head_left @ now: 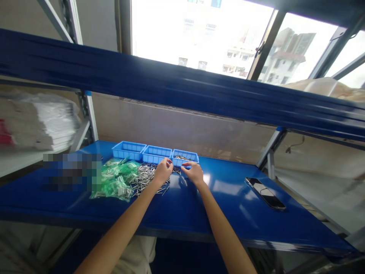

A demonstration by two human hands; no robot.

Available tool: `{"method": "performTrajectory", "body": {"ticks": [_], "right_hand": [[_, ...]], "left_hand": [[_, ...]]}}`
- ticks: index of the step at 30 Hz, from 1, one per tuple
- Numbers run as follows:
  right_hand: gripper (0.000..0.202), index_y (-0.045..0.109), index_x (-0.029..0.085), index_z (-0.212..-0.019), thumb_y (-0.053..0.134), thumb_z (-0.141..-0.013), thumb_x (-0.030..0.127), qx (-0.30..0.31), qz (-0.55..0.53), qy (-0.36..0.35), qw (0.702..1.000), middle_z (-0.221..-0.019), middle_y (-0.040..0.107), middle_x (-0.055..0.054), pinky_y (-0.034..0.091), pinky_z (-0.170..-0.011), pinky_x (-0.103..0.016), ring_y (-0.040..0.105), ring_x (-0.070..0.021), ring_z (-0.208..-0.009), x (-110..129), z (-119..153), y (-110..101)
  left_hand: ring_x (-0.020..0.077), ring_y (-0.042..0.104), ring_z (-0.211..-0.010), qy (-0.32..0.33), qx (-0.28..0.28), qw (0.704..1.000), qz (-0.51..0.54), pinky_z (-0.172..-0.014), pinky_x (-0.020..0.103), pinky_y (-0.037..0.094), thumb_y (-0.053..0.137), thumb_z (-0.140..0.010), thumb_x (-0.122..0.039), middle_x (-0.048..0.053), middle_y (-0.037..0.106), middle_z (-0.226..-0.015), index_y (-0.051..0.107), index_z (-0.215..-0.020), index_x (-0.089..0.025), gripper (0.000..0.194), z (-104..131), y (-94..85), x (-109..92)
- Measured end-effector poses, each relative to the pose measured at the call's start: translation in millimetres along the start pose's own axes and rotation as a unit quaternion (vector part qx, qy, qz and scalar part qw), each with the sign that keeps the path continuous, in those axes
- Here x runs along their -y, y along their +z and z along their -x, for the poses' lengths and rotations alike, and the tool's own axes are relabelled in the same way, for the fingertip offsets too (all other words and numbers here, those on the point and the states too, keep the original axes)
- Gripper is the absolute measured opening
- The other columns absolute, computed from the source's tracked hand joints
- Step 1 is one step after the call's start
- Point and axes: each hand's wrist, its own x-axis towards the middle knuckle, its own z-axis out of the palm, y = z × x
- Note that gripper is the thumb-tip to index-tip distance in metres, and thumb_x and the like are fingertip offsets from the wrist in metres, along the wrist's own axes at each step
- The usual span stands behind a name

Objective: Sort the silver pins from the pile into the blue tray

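Note:
My left hand [163, 170] is over the right edge of a pile of thin silvery metal rods [145, 177], its fingers curled together near the middle blue bin [156, 155]. Just in front of the right blue bin [185, 157], which holds some rods, my right hand [194, 172] has its thumb and fingers bent toward the left hand. A few darker rods [176, 169] lie between the two hands. Whatever the fingertips hold, if anything, is too small to make out. The left blue bin [129, 150] stands beside the other two.
Green and clear plastic bags [118, 180] with small parts lie left of the rods. A pixelated patch covers the table's left part. A phone [265, 193] rests on the blue table [228, 213] at right. A blue shelf beam [182, 85] crosses above; wrapped stacks [57, 121] sit far left.

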Motion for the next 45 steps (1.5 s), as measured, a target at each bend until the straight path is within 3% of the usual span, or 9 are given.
{"method": "performTrajectory", "body": {"ticks": [4, 9, 18, 25, 35, 38, 42, 45], "right_hand": [[0.026, 0.068, 0.026, -0.087, 0.060, -0.067, 0.041, 0.068, 0.045, -0.018, 0.997, -0.092, 0.068, 0.001, 0.045, -0.074, -0.029, 0.060, -0.0216, -0.091, 1, 7, 6], [0.020, 0.068, 0.028, -0.084, 0.057, -0.069, 0.036, 0.095, 0.058, -0.024, 0.993, -0.090, 0.068, 0.003, 0.044, -0.069, -0.027, 0.060, -0.0206, -0.090, -1, 7, 9], [0.027, 0.065, 0.025, -0.093, 0.055, -0.069, 0.031, 0.093, 0.070, -0.017, 0.993, -0.085, 0.068, 0.001, 0.042, -0.063, -0.025, 0.062, -0.0203, -0.083, -6, 5, 15], [0.031, 0.066, 0.023, -0.095, 0.055, -0.068, 0.033, 0.097, 0.072, -0.018, 0.993, -0.084, 0.068, -0.002, 0.042, -0.064, -0.026, 0.061, -0.0218, -0.083, -11, 2, 18], [0.023, 0.068, 0.019, -0.083, 0.058, -0.064, 0.026, 0.070, 0.021, -0.027, 0.997, -0.078, 0.068, -0.004, 0.045, -0.068, -0.028, 0.062, -0.0206, -0.078, -24, -3, 22], [0.023, 0.067, 0.017, -0.082, 0.059, -0.063, 0.028, 0.064, -0.036, -0.012, 0.997, -0.075, 0.067, -0.005, 0.047, -0.060, -0.026, 0.063, -0.0190, -0.069, -29, -5, 24], [0.030, 0.065, 0.015, -0.086, 0.060, -0.065, 0.036, 0.095, -0.146, 0.006, 0.985, -0.074, 0.067, -0.005, 0.042, -0.037, -0.021, 0.058, -0.0140, -0.049, -30, -5, 22], [0.031, 0.065, 0.015, -0.084, 0.062, -0.064, 0.039, 0.099, -0.185, 0.014, 0.978, -0.072, 0.066, -0.004, 0.039, -0.032, -0.019, 0.057, -0.0124, -0.047, -27, -3, 19]], "left_hand": [[0.0132, 0.057, -0.067, 0.081, 0.067, 0.993, -0.051, -0.058, 0.022, 0.041, 0.045, -0.077, -0.025, 0.002, 0.061, -0.079, 0.056, -0.087, -0.019, 0.016, 6, 5.3, 2], [0.0156, 0.056, -0.079, 0.158, 0.120, 0.977, -0.083, -0.066, 0.023, 0.043, 0.048, -0.076, -0.024, 0.003, 0.060, -0.081, 0.059, -0.082, -0.019, 0.014, 10, 7.1, 5], [0.0159, 0.054, -0.079, 0.182, 0.154, 0.969, -0.060, -0.067, 0.025, 0.043, 0.052, -0.075, -0.027, 0.002, 0.058, -0.080, 0.058, -0.087, -0.018, 0.016, 11, 6.7, 10], [0.0128, 0.053, -0.073, 0.185, 0.131, 0.973, -0.029, -0.066, 0.023, 0.043, 0.051, -0.072, -0.016, 0.002, 0.055, -0.080, 0.059, -0.081, -0.016, 0.012, 6, 12.9, 15], [0.0105, 0.053, -0.063, 0.145, 0.040, 0.984, -0.097, -0.056, 0.021, 0.039, 0.047, -0.077, -0.027, 0.001, 0.058, -0.080, 0.059, -0.079, -0.019, 0.014, 10, 7.4, 1], [0.0115, 0.055, -0.065, 0.127, 0.022, 0.984, -0.127, -0.056, 0.022, 0.038, 0.046, -0.077, -0.031, 0.000, 0.059, -0.081, 0.059, -0.078, -0.021, 0.016, 12, 5.7, -3], [0.0128, 0.057, -0.070, 0.104, 0.014, 0.984, -0.142, -0.059, 0.022, 0.039, 0.044, -0.078, -0.033, 0.001, 0.060, -0.086, 0.060, -0.077, -0.021, 0.020, 13, 0.7, -10], [0.0129, 0.057, -0.073, 0.098, 0.012, 0.985, -0.140, -0.060, 0.022, 0.039, 0.043, -0.079, -0.033, 0.002, 0.060, -0.091, 0.060, -0.078, -0.020, 0.022, 13, -1.3, -11]]}}
